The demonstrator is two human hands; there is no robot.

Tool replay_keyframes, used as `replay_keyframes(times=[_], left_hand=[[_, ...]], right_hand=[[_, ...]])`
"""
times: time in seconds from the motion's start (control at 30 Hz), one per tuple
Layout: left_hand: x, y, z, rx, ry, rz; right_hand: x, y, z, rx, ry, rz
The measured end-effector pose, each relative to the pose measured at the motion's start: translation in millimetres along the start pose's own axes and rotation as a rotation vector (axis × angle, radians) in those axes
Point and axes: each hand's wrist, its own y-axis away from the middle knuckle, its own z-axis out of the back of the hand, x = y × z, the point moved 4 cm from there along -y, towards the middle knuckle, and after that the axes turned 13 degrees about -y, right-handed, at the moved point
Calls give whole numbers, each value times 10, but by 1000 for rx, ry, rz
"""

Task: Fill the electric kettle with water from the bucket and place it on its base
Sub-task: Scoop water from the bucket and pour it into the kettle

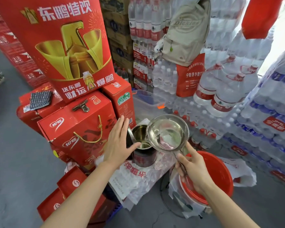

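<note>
The steel electric kettle stands with its lid tipped open on a white plastic sheet with red print. My left hand rests against the kettle's left side with fingers spread and the thumb at its rim. My right hand grips the handle of a metal ladle holding clear water. The ladle is tilted, with its lip over the kettle's mouth. A red bucket sits on the floor under my right hand, its inside mostly hidden. No kettle base shows.
Red gift boxes are stacked left of the kettle, with a tall red display behind them. Shrink-wrapped packs of water bottles fill the back and right. A beige backpack hangs above. Grey floor lies at left.
</note>
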Motion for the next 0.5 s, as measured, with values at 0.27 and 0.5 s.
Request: replay_keyframes(times=[0.27, 0.5], left_hand=[[96, -41, 35, 5, -79, -69], [94, -30, 46, 19, -103, -70]], right_hand=[[42, -202, -131, -28, 86, -15], [72, -336, -221, -74, 223, 28]])
